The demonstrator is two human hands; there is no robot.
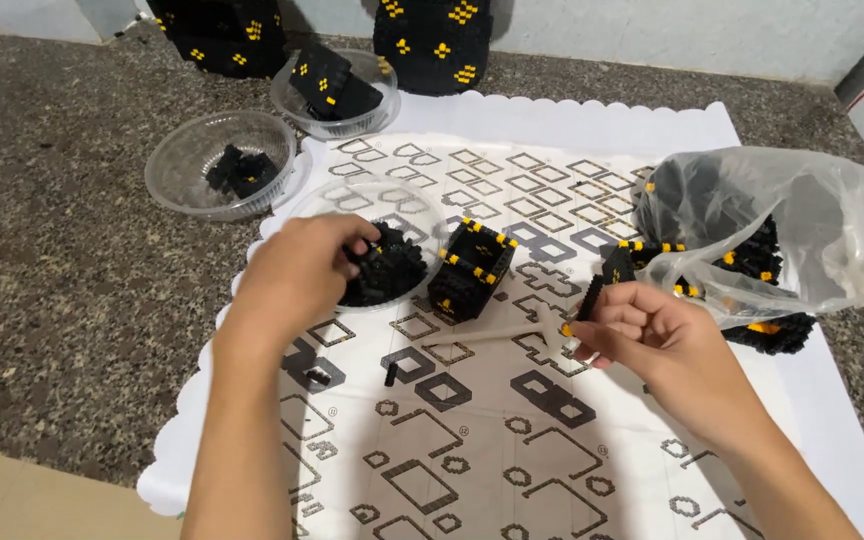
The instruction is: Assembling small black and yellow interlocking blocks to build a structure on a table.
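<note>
speckled grey-brown granite makes up the counter (72, 290), and a white scallop-edged mat (472, 440) printed with grey and black squares lies over it under both hands. the left hand (297, 275) reaches into a clear plastic bowl (327, 200), fingers curled down into a heap of small black bricks (392, 268); whether it has pinched one i cannot tell. the right hand (642, 335) is closed around a thin black brick piece (589, 297) that sticks up from its fingertips, and a pale stick-like tool (487, 334) lies just left of it on the mat. between the hands stands a black cube with yellow studs (470, 270). beyond the right hand sits a clear plastic bag (762, 230) of black and yellow blocks. beyond the left hand are two more clear bowls (222, 165) holding black pieces, before a pale wall (652, 30).
</note>
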